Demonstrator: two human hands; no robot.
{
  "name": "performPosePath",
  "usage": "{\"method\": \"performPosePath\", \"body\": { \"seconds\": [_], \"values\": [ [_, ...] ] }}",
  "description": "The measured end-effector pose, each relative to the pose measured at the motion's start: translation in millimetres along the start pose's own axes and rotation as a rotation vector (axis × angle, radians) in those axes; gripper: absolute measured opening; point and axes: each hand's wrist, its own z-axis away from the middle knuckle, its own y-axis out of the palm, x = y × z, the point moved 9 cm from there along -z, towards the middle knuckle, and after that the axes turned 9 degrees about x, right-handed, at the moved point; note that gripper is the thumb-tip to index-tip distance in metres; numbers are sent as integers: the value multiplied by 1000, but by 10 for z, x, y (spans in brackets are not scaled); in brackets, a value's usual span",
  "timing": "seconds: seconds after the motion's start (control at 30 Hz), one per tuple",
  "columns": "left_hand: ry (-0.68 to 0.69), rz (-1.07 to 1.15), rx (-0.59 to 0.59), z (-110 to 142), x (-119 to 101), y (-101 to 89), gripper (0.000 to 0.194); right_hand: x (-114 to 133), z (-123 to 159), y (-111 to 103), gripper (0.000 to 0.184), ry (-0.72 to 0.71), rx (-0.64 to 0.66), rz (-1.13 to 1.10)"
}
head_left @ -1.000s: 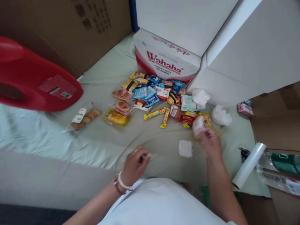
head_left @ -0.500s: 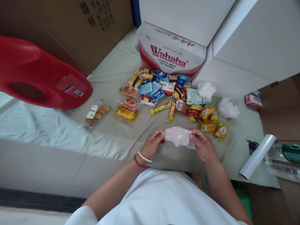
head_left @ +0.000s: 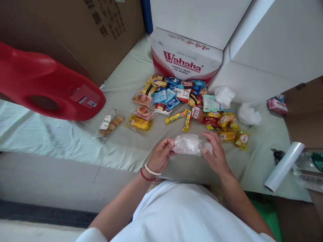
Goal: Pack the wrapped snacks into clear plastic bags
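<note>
Both hands hold a crumpled clear plastic bag [head_left: 188,144] just above the pale green sheet [head_left: 75,141]. My left hand [head_left: 160,155] pinches its left end, with a bead bracelet and a red cord on that wrist. My right hand [head_left: 214,153] grips the right end, fingers curled around the film. Just beyond the bag lies a pile of wrapped snacks [head_left: 181,101], with yellow packets [head_left: 232,129] nearest my right hand.
A Wahaha carton [head_left: 185,60] and white boxes [head_left: 264,57] stand behind the snacks. A red plastic stool [head_left: 47,87] lies at left beside a cardboard box [head_left: 75,30]. A roll of clear bags [head_left: 284,166] and bottles lie at right. Two crumpled white bags [head_left: 248,114] and a biscuit packet [head_left: 109,122] lie nearby.
A second ago my hands were apart, the right near the yellow packets. They came together on the plastic bag, and my right fingers have shifted along its right end.
</note>
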Motion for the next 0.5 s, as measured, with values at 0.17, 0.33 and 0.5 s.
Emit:
{"method": "performPosePath", "body": {
  "seconds": [0.17, 0.33, 0.5],
  "values": [
    [-112, -233, 280, 6, -22, 143, 43, -98, -115, 107, 32, 80, 126, -243],
    [-31, -515, 191, -82, -291, -122, 45, -332, -105, 236, 45, 414, 229, -570],
    [-138, -464, -21, 3, -154, -163, 60, -262, -64, 282, 45, 396, 71, -606]
  ]
}}
